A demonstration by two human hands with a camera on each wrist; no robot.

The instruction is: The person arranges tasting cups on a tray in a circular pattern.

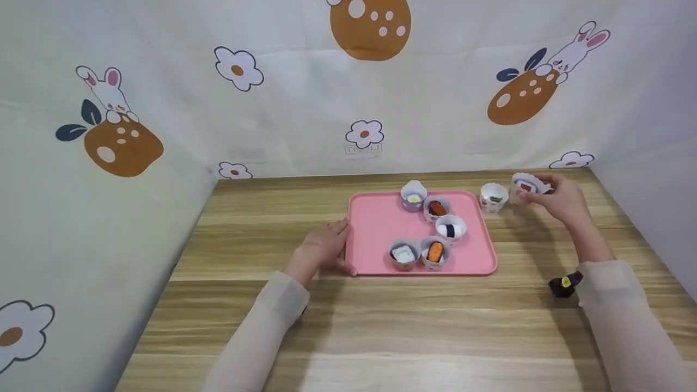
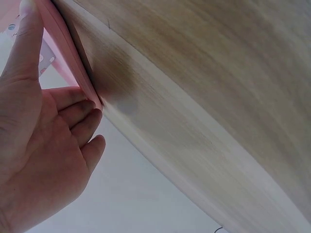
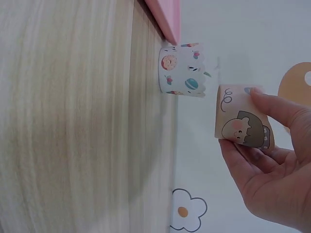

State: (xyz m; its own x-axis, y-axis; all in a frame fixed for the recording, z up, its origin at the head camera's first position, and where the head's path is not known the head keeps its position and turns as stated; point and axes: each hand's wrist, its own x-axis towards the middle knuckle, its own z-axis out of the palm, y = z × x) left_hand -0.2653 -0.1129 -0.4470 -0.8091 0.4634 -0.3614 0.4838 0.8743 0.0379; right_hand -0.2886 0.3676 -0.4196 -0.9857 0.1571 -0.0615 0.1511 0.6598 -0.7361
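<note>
My right hand (image 1: 563, 198) pinches a paper baking cup (image 3: 240, 116) with a cartoon face printed on it. It is raised above the table, and a white and dark red piece shows inside from the head view. Close to its left stands another paper cup (image 1: 493, 198) with something green in it, just beyond the tray's right edge. My left hand (image 1: 322, 246) rests along the left edge of the pink tray (image 1: 370, 218), thumb at the near corner and fingers against the side. Several paper cups with sushi-like pieces stand on the tray, including an orange-topped piece (image 1: 435, 251).
A small dark object with a yellow flower shape (image 1: 563, 284) lies on the wooden table (image 1: 425, 332) beside the right sleeve. On the tray's far side is a cup with a white and yellow piece (image 1: 413, 198). Patterned cloth (image 1: 294, 98) encloses the back and sides.
</note>
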